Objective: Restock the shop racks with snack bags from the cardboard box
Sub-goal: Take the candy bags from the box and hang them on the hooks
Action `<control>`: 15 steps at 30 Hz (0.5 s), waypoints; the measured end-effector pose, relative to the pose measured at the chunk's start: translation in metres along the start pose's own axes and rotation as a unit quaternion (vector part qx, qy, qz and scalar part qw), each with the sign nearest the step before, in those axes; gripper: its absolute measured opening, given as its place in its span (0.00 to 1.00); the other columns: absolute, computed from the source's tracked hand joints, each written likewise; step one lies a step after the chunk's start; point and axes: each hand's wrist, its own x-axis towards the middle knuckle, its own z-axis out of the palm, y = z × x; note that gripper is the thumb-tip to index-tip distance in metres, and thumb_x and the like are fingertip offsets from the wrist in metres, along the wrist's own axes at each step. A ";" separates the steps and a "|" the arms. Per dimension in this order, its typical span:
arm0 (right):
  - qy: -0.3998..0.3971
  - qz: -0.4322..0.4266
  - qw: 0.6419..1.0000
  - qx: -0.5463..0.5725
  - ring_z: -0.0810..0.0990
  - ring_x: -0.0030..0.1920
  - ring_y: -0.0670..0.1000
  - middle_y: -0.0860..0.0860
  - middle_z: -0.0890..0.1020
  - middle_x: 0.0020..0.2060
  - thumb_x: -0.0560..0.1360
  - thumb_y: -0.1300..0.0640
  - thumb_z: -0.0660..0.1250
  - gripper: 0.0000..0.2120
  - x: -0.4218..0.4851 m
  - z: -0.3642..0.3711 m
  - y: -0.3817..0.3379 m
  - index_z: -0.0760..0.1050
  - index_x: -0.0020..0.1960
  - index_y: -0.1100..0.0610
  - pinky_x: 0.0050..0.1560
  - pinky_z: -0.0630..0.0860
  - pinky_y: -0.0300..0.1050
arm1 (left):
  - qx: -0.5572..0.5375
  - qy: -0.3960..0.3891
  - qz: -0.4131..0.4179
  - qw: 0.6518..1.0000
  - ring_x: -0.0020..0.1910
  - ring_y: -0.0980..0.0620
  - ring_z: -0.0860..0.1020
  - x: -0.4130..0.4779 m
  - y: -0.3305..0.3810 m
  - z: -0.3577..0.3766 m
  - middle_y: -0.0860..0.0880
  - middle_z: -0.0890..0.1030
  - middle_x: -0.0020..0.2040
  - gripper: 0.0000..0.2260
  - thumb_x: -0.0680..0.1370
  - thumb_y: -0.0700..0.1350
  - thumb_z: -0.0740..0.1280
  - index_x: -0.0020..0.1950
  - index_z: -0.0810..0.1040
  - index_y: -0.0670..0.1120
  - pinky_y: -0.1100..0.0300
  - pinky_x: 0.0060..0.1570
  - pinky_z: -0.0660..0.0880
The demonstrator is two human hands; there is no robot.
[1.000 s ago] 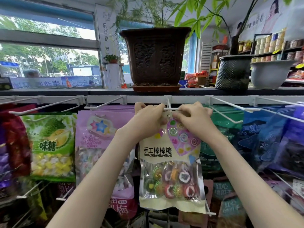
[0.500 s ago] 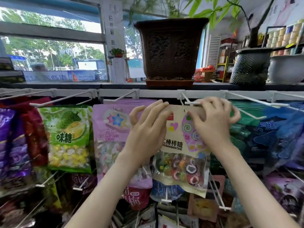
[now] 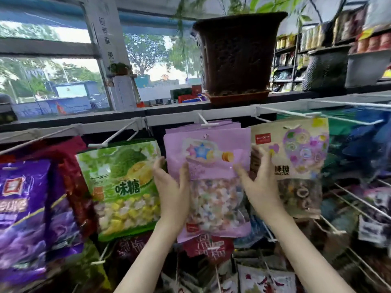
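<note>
Top rack rail (image 3: 173, 121): the lollipop bag (image 3: 296, 157) now hangs free on its peg (image 3: 312, 115), so that one's stocked. We've moved left to the hanging pink star-candy bag (image 3: 211, 176). Left hand (image 3: 172, 191) and right hand (image 3: 260, 187) fingers curl round its side edges, probably squaring it.

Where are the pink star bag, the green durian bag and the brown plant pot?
pink star bag (image 3: 211, 193), head view, clear candy window.
green durian bag (image 3: 121, 187), head view, printed front.
brown plant pot (image 3: 237, 53), head view, front wall.

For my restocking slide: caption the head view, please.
Left hand and right hand hold the pink candy bag by its sides at the rack, beside the beige lollipop bag.
</note>
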 end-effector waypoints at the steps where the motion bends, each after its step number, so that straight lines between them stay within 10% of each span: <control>1: -0.011 0.023 1.000 0.007 0.68 0.66 0.44 0.45 0.70 0.65 0.71 0.42 0.64 0.31 0.000 0.002 0.000 0.62 0.70 0.50 0.67 0.68 0.47 | -0.009 -0.016 -0.013 1.000 0.69 0.46 0.65 0.000 -0.001 0.000 0.44 0.66 0.68 0.31 0.76 0.59 0.59 0.71 0.59 0.39 0.50 0.68 0.63; 9: -0.106 0.120 0.975 0.153 0.74 0.63 0.43 0.40 0.78 0.61 0.73 0.38 0.66 0.24 0.006 0.008 0.006 0.70 0.66 0.44 0.65 0.70 0.45 | -0.039 -0.073 -0.071 0.994 0.64 0.52 0.71 0.007 -0.008 0.008 0.50 0.71 0.67 0.29 0.78 0.59 0.59 0.74 0.58 0.45 0.58 0.59 0.70; 15: -0.026 0.078 0.986 0.147 0.79 0.54 0.44 0.45 0.81 0.51 0.73 0.48 0.67 0.09 0.005 0.019 -0.003 0.74 0.53 0.45 0.54 0.75 0.43 | -0.029 -0.064 -0.067 0.995 0.56 0.55 0.75 0.020 -0.013 0.008 0.53 0.75 0.59 0.23 0.78 0.54 0.63 0.69 0.65 0.46 0.76 0.42 0.69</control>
